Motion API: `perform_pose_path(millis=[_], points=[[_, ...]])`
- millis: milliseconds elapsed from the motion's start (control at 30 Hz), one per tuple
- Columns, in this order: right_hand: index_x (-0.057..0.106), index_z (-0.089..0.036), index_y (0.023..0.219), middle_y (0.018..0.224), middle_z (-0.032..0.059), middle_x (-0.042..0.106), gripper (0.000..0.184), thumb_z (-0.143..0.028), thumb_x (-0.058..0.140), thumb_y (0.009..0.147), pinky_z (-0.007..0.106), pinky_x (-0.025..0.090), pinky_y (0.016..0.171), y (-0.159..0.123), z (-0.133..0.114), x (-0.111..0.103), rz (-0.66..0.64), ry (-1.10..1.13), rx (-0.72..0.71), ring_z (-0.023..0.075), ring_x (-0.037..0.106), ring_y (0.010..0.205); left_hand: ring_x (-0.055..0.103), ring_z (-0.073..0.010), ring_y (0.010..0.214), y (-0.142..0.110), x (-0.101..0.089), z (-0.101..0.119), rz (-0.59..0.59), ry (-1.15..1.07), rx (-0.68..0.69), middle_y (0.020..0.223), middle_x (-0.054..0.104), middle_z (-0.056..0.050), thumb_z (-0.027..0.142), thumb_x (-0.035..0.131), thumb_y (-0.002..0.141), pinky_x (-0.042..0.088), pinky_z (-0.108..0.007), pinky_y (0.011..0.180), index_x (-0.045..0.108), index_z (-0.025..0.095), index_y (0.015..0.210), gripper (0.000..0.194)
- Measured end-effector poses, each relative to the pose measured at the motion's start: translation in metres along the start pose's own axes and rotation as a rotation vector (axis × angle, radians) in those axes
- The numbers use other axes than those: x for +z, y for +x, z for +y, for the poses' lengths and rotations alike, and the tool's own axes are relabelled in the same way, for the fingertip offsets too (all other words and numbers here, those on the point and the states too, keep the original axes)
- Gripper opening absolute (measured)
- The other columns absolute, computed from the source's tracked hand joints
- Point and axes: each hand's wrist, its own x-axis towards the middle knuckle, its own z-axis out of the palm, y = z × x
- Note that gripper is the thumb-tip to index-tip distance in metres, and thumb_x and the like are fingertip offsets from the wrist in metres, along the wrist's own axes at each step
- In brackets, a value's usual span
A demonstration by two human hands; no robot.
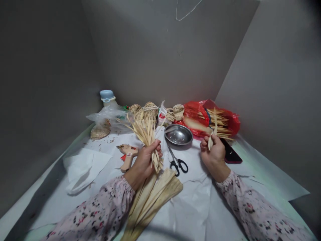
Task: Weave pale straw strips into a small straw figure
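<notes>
While in the left hand (143, 163) — dried leaf strips (144, 132), tips upward

1. The dried leaf strips (145, 135) look matt, fibrous and a little rough.
2. The shallow bowl (178, 134) is of glossy, polished metal.
3. The scissors (178, 166) have metal blades and smooth black plastic handles.
4. The red bag (195, 115) is thin, shiny plastic.
5. The glue gun (127, 154) is smooth, matt plastic.
6. The white sheet (190, 204) is matt, creased paper.
7. The sleeve (258, 207) is soft printed cloth.
</notes>
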Motion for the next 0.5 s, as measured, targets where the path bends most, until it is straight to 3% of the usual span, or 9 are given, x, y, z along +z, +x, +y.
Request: perform_pose_path(millis=[100,233,400,500], points=[[0.050,-0.018,0.073,0.053,-0.0076,0.048,0.016,-0.029,0.060,0.080,0.015,0.034,0.037,0.006,-0.003,-0.003,0.036,0.006,-0.021,0.0045,0.041,0.039,0.052,-0.0073,0.043,0.000,0.002,0.002,0.020,-0.011,0.035,0.060,0.055,0.004,0.021,0.068,0.080,0.044,-0.018,0.039,0.058,0.014,0.077,0.013],[0.059,-0.016,0.077,0.058,-0.0035,0.058,0.015,-0.028,0.068,0.074,0.017,0.041,0.041,-0.009,0.007,0.006,-0.036,-0.116,0.095,0.0076,0.050,0.045,0.055,-0.0081,0.046,0.000,-0.001,-0.005,0.020,0.135,0.040,0.061,0.058,0.002,0.028,0.073,0.077,0.044,-0.018,0.042,0.062,0.011,0.075,0.021],[0.065,-0.016,0.089,0.069,-0.0004,0.067,0.029,-0.033,0.078,0.069,0.023,0.048,0.052,-0.047,0.025,0.018,-0.444,-0.339,0.332,0.0123,0.058,0.055,0.051,-0.0073,0.047,-0.004,-0.003,-0.017,-0.099,0.265,0.006,0.058,0.055,0.004,0.028,0.080,0.069,0.044,-0.019,0.048,0.062,0.012,0.077,0.025],[0.066,-0.017,0.104,0.087,0.0050,0.073,0.042,-0.036,0.079,0.069,0.029,0.052,0.067,-0.059,0.031,0.019,-0.576,-0.404,0.389,0.0188,0.066,0.072,0.054,-0.0087,0.052,-0.006,-0.002,-0.020,-0.124,0.300,-0.020,0.063,0.059,0.002,0.029,0.082,0.067,0.044,-0.020,0.052,0.065,0.012,0.085,0.030]])
